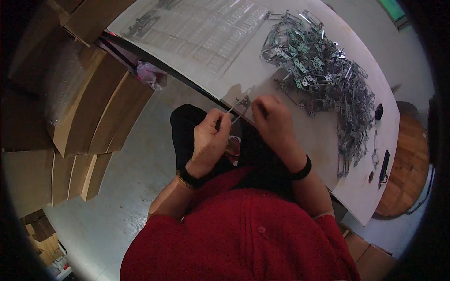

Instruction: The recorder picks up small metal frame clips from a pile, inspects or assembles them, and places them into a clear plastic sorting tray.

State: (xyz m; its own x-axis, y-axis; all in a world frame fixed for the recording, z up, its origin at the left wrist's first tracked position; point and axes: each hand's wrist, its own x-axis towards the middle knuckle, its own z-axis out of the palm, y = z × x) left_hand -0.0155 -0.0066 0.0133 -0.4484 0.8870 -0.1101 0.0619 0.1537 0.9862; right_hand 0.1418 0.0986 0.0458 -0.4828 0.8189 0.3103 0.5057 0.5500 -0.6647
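Over the near edge of the table, my left hand pinches the rod end of a small metal wire bracket. Its plate end points away from me, toward the tabletop. My right hand is closed, with its curled fingers right at that plate end; what lies inside them is mostly hidden. Both hands are close together above my lap. A big tangled heap of similar metal brackets covers the table beyond and to the right of my right hand.
The white table carries a clear plastic tray sheet at the far left. Cardboard boxes are stacked on the left, beside a plastic bag. A round wooden stool stands right of the table. A black strip lies near its right edge.
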